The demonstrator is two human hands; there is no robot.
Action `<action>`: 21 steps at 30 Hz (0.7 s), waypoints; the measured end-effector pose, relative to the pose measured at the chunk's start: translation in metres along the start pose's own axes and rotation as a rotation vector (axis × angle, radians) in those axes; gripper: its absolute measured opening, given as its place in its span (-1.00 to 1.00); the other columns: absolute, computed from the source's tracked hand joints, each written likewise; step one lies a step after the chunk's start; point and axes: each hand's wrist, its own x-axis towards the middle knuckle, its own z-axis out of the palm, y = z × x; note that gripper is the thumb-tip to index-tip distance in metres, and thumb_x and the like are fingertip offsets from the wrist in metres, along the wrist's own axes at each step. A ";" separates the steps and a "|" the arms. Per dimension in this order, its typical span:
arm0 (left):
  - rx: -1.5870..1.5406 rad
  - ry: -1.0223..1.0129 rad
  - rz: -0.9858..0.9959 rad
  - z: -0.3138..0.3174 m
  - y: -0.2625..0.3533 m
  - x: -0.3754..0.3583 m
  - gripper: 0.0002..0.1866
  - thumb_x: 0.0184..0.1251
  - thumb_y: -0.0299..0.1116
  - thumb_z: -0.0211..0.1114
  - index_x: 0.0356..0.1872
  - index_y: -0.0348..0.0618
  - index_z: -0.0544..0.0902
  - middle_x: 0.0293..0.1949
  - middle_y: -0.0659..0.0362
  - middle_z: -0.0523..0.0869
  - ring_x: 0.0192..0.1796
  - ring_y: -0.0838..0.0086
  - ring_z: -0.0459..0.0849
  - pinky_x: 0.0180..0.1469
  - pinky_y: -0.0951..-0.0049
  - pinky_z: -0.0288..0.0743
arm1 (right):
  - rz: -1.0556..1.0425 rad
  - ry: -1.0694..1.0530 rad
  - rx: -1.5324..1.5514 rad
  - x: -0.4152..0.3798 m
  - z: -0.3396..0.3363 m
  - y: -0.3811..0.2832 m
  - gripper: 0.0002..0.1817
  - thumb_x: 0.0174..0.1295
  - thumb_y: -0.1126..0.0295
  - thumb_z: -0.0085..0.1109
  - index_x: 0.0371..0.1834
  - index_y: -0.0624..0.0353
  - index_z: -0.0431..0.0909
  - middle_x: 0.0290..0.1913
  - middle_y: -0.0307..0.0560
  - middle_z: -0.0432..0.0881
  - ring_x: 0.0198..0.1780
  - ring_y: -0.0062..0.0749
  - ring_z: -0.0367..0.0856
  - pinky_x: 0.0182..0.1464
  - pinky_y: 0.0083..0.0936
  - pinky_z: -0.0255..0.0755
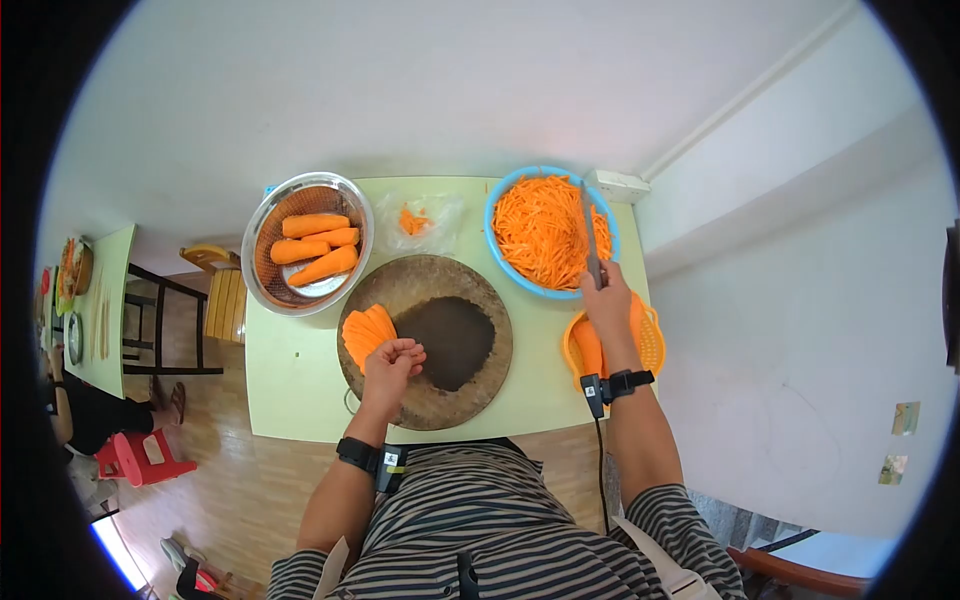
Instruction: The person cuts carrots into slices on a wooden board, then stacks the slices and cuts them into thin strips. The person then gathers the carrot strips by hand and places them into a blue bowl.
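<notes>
My right hand (606, 298) is closed around the handle of a knife (589, 230), seen nearly edge-on. Its blade extends over a blue basin (489, 238) heaped with shredded carrot (540, 232). My left hand (393, 366) is over the left part of a round wooden chopping board (470, 408), with loosely bent fingers and nothing visible in them. Beside that hand, a fanned stack of carrot slices (364, 334) lies at the board's left edge. A dark wet patch (455, 340) marks the board's middle.
A metal basin (253, 270) at the back left holds several whole carrots (316, 226). Carrot bits lie on a clear plastic bag (425, 232). An orange basket (652, 350) with carrots is under my right forearm. Another person (100, 412) is at a table far left.
</notes>
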 end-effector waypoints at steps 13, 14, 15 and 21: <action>0.158 -0.249 0.113 0.095 0.046 0.049 -0.80 0.56 -0.51 0.15 0.08 -0.36 0.60 -0.01 0.03 0.77 0.00 0.36 0.79 0.03 0.42 0.70 | 0.449 0.014 0.914 -0.065 -0.061 -0.036 -0.82 0.46 0.31 0.08 -0.07 0.18 0.49 -0.43 -0.16 0.59 -0.60 -0.55 0.50 -0.59 -0.58 0.40; 0.190 -0.286 0.204 0.111 0.054 0.057 -0.80 0.56 -0.51 0.15 0.07 -0.36 0.61 0.00 0.04 0.77 0.00 0.36 0.79 0.03 0.43 0.69 | 0.457 0.019 0.941 -0.074 -0.064 -0.037 -0.82 0.45 0.32 0.07 -0.06 0.18 0.49 -0.43 -0.15 0.58 -0.60 -0.53 0.50 -0.59 -0.58 0.40; 0.221 -0.324 0.296 0.127 0.061 0.065 -0.80 0.56 -0.51 0.15 0.06 -0.36 0.62 0.01 0.04 0.77 0.00 0.36 0.79 0.03 0.44 0.68 | 0.463 0.025 0.967 -0.083 -0.068 -0.037 -0.82 0.45 0.33 0.06 -0.05 0.19 0.48 -0.43 -0.14 0.58 -0.60 -0.52 0.50 -0.59 -0.57 0.40; 0.748 -0.351 0.738 0.199 0.078 0.098 -0.42 0.45 -0.32 0.34 0.44 -0.22 0.45 0.39 -0.18 0.52 0.55 0.02 0.33 0.46 0.20 0.34 | 0.521 0.100 1.016 -0.128 -0.093 -0.029 -0.77 0.43 0.33 0.08 0.04 0.20 0.48 -0.43 -0.12 0.58 -0.61 -0.48 0.48 -0.59 -0.56 0.40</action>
